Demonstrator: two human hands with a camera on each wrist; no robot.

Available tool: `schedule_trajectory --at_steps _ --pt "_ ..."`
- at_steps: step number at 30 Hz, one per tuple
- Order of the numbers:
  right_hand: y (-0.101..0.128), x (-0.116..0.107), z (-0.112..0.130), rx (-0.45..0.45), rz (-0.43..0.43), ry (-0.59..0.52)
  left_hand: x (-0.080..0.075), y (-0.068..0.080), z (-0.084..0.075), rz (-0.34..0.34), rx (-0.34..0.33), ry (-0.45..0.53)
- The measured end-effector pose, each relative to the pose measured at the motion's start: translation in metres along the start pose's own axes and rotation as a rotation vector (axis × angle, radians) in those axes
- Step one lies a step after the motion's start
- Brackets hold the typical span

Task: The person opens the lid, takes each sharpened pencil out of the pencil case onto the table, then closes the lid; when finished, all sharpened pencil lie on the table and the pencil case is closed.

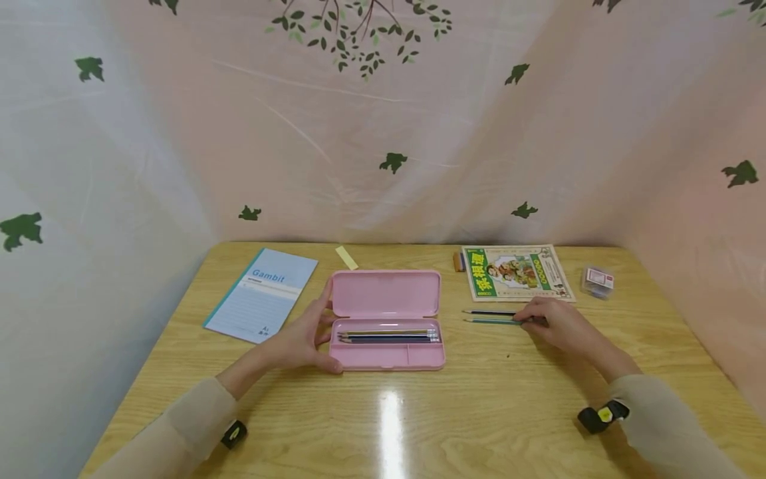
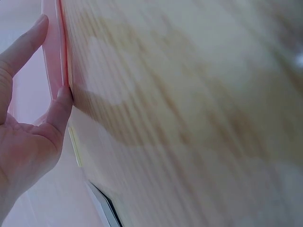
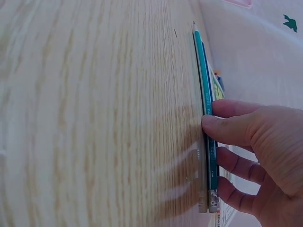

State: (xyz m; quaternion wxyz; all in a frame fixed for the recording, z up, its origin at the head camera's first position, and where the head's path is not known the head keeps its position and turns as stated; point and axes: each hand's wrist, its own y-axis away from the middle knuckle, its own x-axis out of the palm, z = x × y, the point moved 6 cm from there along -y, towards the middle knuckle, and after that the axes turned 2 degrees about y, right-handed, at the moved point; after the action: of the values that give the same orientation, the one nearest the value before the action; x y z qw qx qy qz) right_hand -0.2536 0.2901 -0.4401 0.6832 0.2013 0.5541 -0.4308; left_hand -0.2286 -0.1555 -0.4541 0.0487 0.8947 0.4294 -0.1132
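Right hand (image 1: 558,327) pinches two slim pencils (image 3: 203,71) while left hand (image 1: 301,338), spread wide, touches a glossy pink rectangular case (image 1: 385,294).

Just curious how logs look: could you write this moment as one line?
left hand: touches open pink case | right hand: pinches green pencil | dark pencil: alongside it | more pencils: inside case

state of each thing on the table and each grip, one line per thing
pink pencil case, open, lid back
pencils inside, lying in the rear compartment
green pencil, sharpened
dark pencil, sharpened, beside it
Gambit notebook, closed, flat
illustrated book, closed, flat
small transparent box, lid state unclear
left grip, touching pink pencil case
right grip, pinching green and dark pencils
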Motion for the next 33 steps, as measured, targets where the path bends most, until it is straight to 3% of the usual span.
schedule_trajectory --at_steps 12,17,23,33 --pt "0.000 -0.001 0.001 0.023 0.011 -0.004 0.000 0.001 -0.002 -0.011 -0.015 -0.021" --pt "-0.001 -0.005 0.010 -0.032 -0.044 0.033 0.001 0.001 -0.002 -0.002 -0.002 -0.002" --pt "-0.010 -0.010 0.034 -0.114 -0.100 0.040 0.000 0.001 -0.002 -0.005 -0.013 -0.012" --pt "-0.039 -0.013 0.093 -0.128 -0.062 -0.062 -0.001 0.001 -0.003 -0.005 -0.012 -0.026"
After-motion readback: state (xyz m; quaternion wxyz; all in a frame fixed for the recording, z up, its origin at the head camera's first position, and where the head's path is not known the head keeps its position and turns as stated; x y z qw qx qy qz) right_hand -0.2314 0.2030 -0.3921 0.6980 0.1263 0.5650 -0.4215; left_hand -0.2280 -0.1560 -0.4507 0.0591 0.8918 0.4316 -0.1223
